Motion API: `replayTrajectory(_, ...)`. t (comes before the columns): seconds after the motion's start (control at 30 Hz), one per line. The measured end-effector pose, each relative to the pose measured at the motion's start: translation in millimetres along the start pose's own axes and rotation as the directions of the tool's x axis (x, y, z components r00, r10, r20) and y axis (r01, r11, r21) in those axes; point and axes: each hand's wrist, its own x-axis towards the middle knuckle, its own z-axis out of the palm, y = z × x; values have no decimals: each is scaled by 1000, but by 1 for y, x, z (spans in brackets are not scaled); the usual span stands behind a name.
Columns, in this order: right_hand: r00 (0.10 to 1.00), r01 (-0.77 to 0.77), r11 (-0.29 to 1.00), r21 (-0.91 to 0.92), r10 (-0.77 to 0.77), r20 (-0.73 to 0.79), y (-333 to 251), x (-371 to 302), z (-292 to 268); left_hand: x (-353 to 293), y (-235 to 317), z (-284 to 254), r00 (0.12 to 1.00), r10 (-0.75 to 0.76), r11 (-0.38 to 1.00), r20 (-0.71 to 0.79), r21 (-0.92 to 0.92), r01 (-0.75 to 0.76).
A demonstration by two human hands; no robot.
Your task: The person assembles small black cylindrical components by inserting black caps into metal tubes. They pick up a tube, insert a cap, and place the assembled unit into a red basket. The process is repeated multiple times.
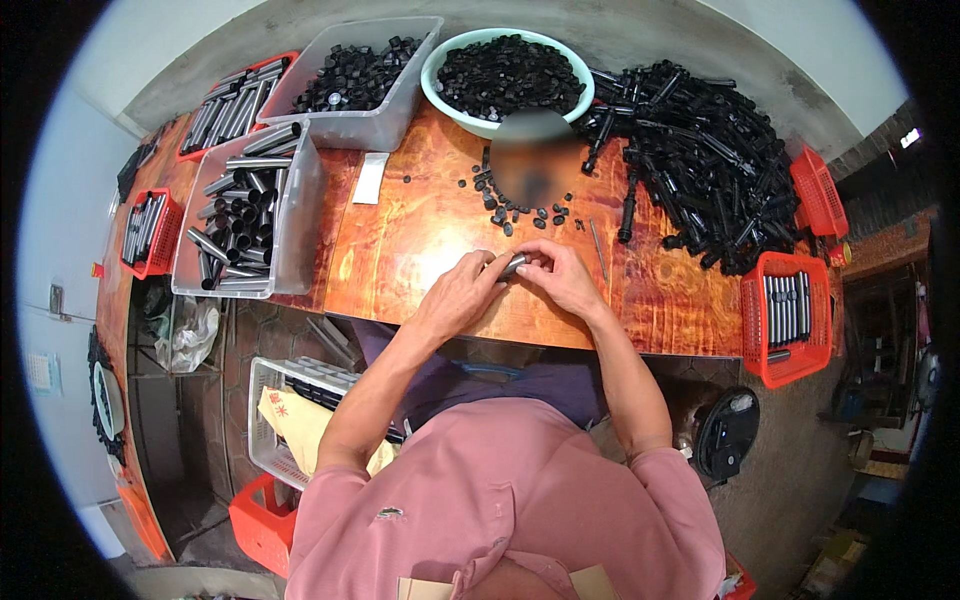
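Observation:
Over the near part of the wooden table [390,262], my two hands meet around a short dark metal tube [513,266]. My left hand [462,290] has its fingers closed round the tube's left side. From the other side my right hand [562,278] pinches the tube's end with thumb and fingers. Most of the tube is hidden by the fingers. Just beyond the hands lie several small black caps [507,228], scattered on the wood. A thin metal rod [598,250] rests to the right of my right hand.
Beyond stand a pale green basin [432,75] of black caps and a clear bin [372,125] of black parts. At left, another clear bin [300,235] holds metal tubes. A heap of black tubular parts [700,160] covers the right; a red basket [790,370] of tubes sits nearer.

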Motion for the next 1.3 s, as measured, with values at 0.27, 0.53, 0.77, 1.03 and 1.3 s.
replayTrajectory(0.27, 995, 98, 980, -173, -93, 37, 11, -6, -6, 1, -3, 15, 995, 45, 996, -93, 80, -38)
replayTrajectory(0.53, 983, 182, 957, -224, -177, 44, 8, -15, -8, 3, 3, 6, 999, -4, 999, -39, -46, 2)
replayTrajectory(0.77, 989, 143, 922, -359, -151, 6, -11, 13, 4, 5, 4, 6, 994, -103, 990, 42, -90, 106)
replayTrajectory(1.03, 970, 46, 846, -531, -164, -177, 5, 43, 35, 11, 5, 3, 996, -72, 996, 51, -45, 75)
replayTrajectory(1.3, 972, -6, 802, -597, -134, -191, 1, 53, 45, 16, 9, -1, 997, -80, 988, 18, -129, 82)
